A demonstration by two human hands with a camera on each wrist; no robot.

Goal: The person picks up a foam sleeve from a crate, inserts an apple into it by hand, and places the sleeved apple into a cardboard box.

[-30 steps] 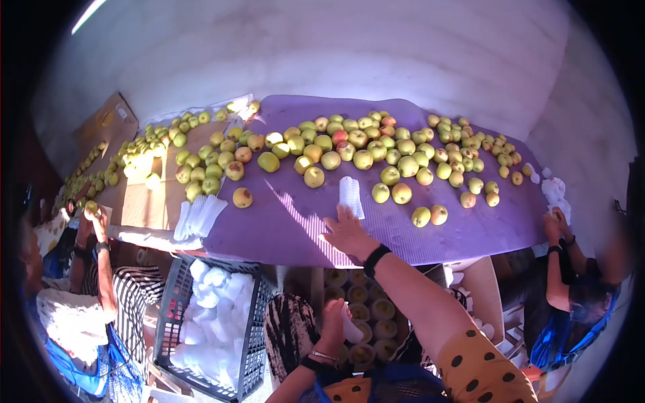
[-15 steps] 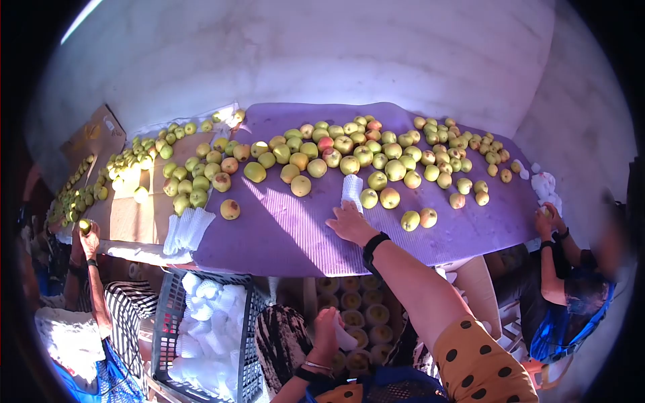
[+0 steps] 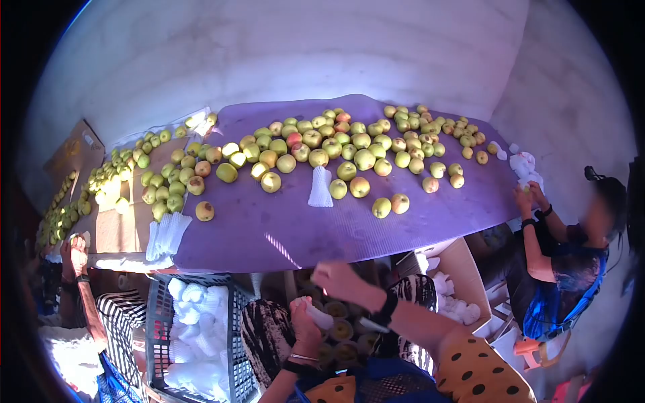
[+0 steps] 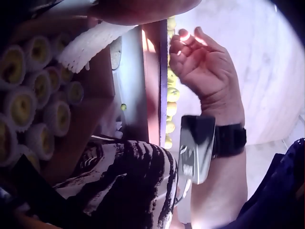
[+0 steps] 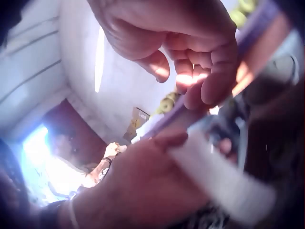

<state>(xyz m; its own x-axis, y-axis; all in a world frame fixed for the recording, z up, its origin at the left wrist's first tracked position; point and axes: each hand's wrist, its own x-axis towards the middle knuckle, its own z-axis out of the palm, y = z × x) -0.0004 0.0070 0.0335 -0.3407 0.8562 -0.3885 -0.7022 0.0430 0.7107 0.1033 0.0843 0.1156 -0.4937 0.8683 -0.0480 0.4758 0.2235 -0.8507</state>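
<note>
White foam netting, a sleeve (image 3: 321,316), is pinched in the left hand (image 3: 306,321), low over the person's lap and just above a carton (image 3: 339,336) whose cells hold apples already wrapped in the same mesh. The sleeve shows again in the left wrist view, sticking out over the wrapped fruit (image 4: 21,102). The right hand (image 3: 336,277) hangs a little higher and ahead, close to the near edge of the purple mat (image 3: 295,232); its fingers (image 5: 200,71) are loosely curled and, as far as the wrist views show, hold nothing. To do this step well, I judge the sleeve's mouth should be spread wide with thumb and forefinger before any fruit meets it, since the mesh looks springy and would snag on a stem. The empty hand would do best to take an apple from the loose front row, such as the pair (image 3: 390,205) nearest the edge, rather than from the crowded heap (image 3: 336,138) farther back, where one nudge could set others rolling. A spare sleeve (image 3: 320,188) lies flat on the mat among the nearest apples. Farther left, a dark crate (image 3: 161,316) holds more white sleeves.
</note>
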